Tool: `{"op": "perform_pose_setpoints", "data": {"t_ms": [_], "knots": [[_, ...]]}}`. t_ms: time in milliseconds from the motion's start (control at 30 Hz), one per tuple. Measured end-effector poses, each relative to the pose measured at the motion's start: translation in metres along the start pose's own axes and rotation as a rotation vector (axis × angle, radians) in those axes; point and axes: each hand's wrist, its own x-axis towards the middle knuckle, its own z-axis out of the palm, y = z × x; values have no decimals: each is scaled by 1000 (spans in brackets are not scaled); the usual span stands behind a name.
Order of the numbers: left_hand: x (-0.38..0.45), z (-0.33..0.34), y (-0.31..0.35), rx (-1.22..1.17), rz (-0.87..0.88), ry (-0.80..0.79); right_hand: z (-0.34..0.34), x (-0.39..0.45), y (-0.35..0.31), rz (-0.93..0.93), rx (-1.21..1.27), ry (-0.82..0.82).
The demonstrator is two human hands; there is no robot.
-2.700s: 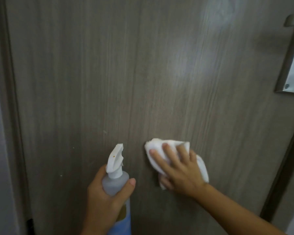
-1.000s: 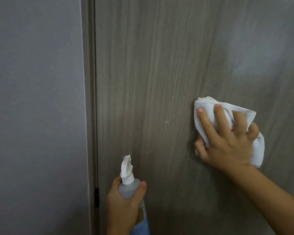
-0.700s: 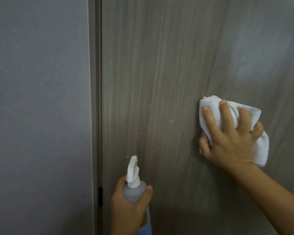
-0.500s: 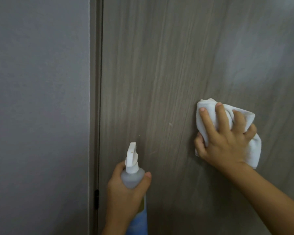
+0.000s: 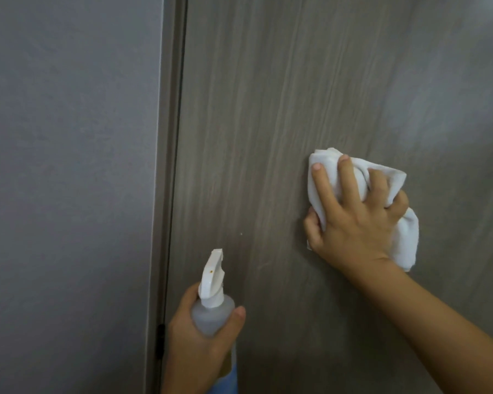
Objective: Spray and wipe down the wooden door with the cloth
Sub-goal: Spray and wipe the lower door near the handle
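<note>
The grey-brown wooden door (image 5: 268,109) fills most of the view. My right hand (image 5: 353,220) grips a bunched white cloth (image 5: 404,237) and presses it against the door at mid right. Low at the centre, my left hand (image 5: 202,345) is wrapped around the neck of a clear spray bottle (image 5: 212,297) with a white nozzle pointing up towards the door. A blue label shows at the bottle's lower end. A small white speck sits on the wood above the nozzle.
A plain grey wall (image 5: 69,180) covers the left third. The door frame (image 5: 168,166) runs vertically between wall and door, with a dark hinge (image 5: 160,339) low down beside my left hand. A pale sheen shows on the door's upper right.
My right hand with the cloth has shifted slightly down and left on the door. The bottle in my left hand dropped a little. Since 2.7 s ago the view swung left, away from the handle.
</note>
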Motion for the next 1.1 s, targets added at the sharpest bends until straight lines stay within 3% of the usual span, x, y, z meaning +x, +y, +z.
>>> {"op": "perform_pose_setpoints", "data": {"t_ms": [100, 267, 367, 433, 533, 700, 800, 933, 1100], "knots": [[1, -11, -7, 1, 2, 55, 3, -16, -31, -108, 39, -22], [0, -26, 0, -32, 14, 89, 14, -83, -76, -518, -12, -140], [-2, -32, 9, -34, 32, 94, 16, -104, -86, -717, -47, -277], [-4, -35, 14, -36, 36, 99, 15, -95, -81, -781, -31, -285], [-6, -37, 19, -45, 29, 90, 6, -48, -65, -699, 9, -221], [-6, -37, 19, -25, -15, 51, -12, 83, -38, -225, 80, -141], [-3, -37, 13, -3, -27, 50, -14, 116, -46, -104, 95, -183], [1, -38, 0, 22, -41, 47, -4, 88, -77, -170, 45, -180], [4, -41, -4, 25, -11, 74, 16, -1, -120, -481, 25, -194]]}}
